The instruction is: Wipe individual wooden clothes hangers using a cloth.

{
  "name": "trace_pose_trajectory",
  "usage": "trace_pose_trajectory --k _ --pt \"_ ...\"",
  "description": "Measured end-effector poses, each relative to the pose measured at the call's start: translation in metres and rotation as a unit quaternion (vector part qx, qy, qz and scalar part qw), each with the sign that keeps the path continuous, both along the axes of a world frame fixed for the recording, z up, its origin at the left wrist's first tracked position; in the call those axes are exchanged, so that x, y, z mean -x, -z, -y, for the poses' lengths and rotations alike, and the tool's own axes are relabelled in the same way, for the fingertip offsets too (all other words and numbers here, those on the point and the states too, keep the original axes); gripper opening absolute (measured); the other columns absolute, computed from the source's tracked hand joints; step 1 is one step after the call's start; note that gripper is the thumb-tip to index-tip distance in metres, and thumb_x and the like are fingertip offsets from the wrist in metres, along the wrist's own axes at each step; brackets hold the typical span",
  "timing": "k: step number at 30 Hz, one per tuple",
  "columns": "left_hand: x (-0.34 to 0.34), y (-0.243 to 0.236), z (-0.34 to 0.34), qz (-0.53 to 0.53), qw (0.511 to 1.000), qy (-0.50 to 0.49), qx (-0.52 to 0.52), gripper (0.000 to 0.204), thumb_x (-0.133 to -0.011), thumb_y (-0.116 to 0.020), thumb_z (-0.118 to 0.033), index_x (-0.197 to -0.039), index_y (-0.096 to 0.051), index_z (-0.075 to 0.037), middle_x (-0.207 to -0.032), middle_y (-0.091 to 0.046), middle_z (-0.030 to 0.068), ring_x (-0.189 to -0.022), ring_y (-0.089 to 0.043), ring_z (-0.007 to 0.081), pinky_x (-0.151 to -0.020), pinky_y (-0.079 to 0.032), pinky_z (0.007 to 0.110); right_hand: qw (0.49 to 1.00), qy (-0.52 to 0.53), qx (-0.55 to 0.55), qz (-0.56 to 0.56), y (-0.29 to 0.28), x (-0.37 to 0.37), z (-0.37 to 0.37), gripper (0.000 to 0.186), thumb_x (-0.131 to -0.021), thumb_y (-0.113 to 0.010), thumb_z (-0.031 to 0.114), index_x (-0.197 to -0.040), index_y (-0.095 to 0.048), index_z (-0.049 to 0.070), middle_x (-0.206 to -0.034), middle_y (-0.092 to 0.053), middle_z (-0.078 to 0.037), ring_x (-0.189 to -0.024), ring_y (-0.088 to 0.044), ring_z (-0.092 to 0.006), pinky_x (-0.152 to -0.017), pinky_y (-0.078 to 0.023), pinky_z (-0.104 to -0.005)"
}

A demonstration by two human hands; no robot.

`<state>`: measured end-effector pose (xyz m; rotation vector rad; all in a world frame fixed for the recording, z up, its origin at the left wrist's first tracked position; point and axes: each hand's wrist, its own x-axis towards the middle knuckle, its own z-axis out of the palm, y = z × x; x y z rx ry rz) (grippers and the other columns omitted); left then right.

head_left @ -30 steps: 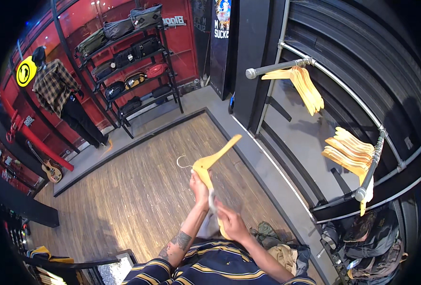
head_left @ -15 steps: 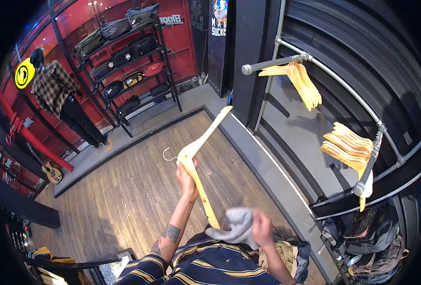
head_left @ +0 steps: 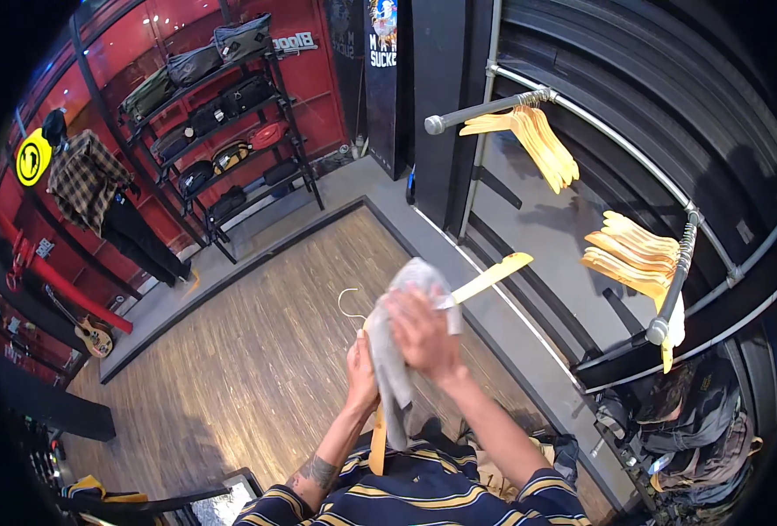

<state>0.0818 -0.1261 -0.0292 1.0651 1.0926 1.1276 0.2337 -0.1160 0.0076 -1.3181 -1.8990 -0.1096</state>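
A pale wooden clothes hanger [head_left: 492, 278] with a wire hook is held in front of my body. My left hand [head_left: 362, 375] grips it near the middle, just below the hook. Over the hanger's middle lies a grey cloth [head_left: 395, 399], its loose end hanging down toward my shirt. My right hand [head_left: 424, 337] presses the cloth onto the hanger from above, fingers bent over it and slightly blurred. One hanger arm sticks out past the cloth to the right; the other end points down at my chest. The cloth hides the hanger's centre.
Wooden hangers [head_left: 542, 149] hang on a pipe rail at the right, with more hangers [head_left: 630, 254] on a nearer rail. Backpacks [head_left: 687, 430] stand at the lower right. A black shelf with bags [head_left: 217, 114] and a dressed mannequin [head_left: 90, 184] stand far left, behind a raised platform edge.
The right hand has brought the grey cloth up from near my waist onto the hanger. The hanger has turned, its far arm swinging right and down.
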Motion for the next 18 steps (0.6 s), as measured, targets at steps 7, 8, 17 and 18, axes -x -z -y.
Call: trace_pose_trajectory --k 7,8,17,18 --pt "0.004 -0.01 -0.008 0.094 0.995 0.004 -0.034 0.051 -0.111 -0.032 -0.037 -0.123 -0.057 0.006 -0.105 -0.067 0.0102 -0.096 -0.066 0.0154 -0.087 -0.053 0.029 0.977 0.189 -0.07 -0.069 0.0 -0.116 -0.031 0.023 -0.1 -0.048 0.011 -0.105 -0.066 -0.002 -0.108 -0.067 -0.015 -0.11 -0.061 -0.0352 -0.112 -0.035 -0.0524" --pt "0.003 -0.013 -0.01 0.092 0.995 0.008 -0.04 0.051 -0.11 -0.032 -0.038 -0.124 -0.056 0.005 -0.108 -0.066 0.0109 -0.1 -0.067 0.0177 -0.093 -0.054 0.031 0.971 0.194 -0.072 -0.122 -0.002 -0.118 -0.033 0.024 -0.101 -0.047 0.012 -0.107 -0.066 -0.002 -0.108 -0.067 -0.016 -0.109 -0.062 -0.0351 -0.109 -0.038 -0.0481" --pt "-0.033 0.029 -0.032 0.082 0.993 -0.084 -0.017 0.044 -0.111 -0.034 -0.035 -0.121 -0.059 -0.001 -0.101 -0.064 0.0039 -0.088 -0.059 0.012 -0.079 -0.049 0.028 0.934 -0.071 0.077 -0.341 0.028 0.036 0.013 0.026 -0.099 -0.047 0.002 -0.12 -0.062 -0.003 -0.124 -0.064 -0.022 -0.119 -0.061 -0.0378 -0.1 -0.048 -0.0399" --pt "-0.027 0.03 -0.034 0.191 0.976 -0.097 0.031 0.043 -0.111 -0.034 -0.036 -0.119 -0.06 -0.001 -0.099 -0.064 0.0036 -0.085 -0.06 0.0117 -0.075 -0.051 0.028 0.928 -0.08 0.107 -0.347 0.031 0.036 0.021 0.027 -0.099 -0.048 0.003 -0.122 -0.062 -0.003 -0.123 -0.065 -0.021 -0.117 -0.062 -0.0383 -0.097 -0.049 -0.0395"
